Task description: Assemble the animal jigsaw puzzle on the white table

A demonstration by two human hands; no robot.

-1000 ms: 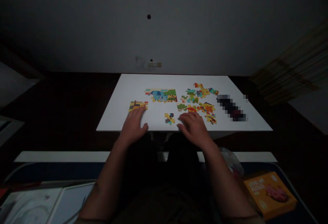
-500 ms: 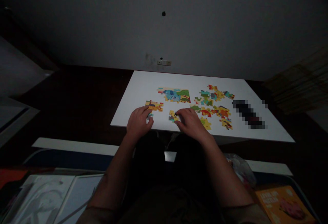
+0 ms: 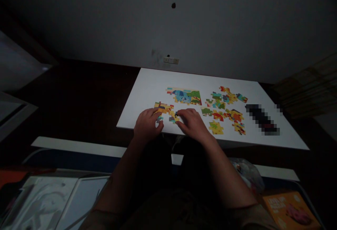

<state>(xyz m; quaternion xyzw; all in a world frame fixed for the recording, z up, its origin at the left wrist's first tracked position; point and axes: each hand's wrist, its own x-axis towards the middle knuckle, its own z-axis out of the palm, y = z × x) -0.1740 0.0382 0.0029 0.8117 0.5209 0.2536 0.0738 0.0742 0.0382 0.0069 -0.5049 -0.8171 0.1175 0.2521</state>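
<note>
My left hand rests with curled fingers at the lower edge of a joined yellow jigsaw section. My right hand has its fingertips on a small cluster of joined puzzle pieces, which touches that yellow section. Both hands lie close together at the table's front edge. Farther back stands an assembled elephant section. To the right lie several loose and joined colourful pieces, including a yellow-green piece. My fingers hide part of the two sections under them.
The pieces lie on a white tabletop, with a pixelated dark object at its right. A wall socket plate is beyond it. Below the table are a plastic bag, an orange box and a pale flat object.
The small cluster has moved left under my right hand and now meets the yellow section. My hands are nearer each other. The whole view has shifted slightly.
</note>
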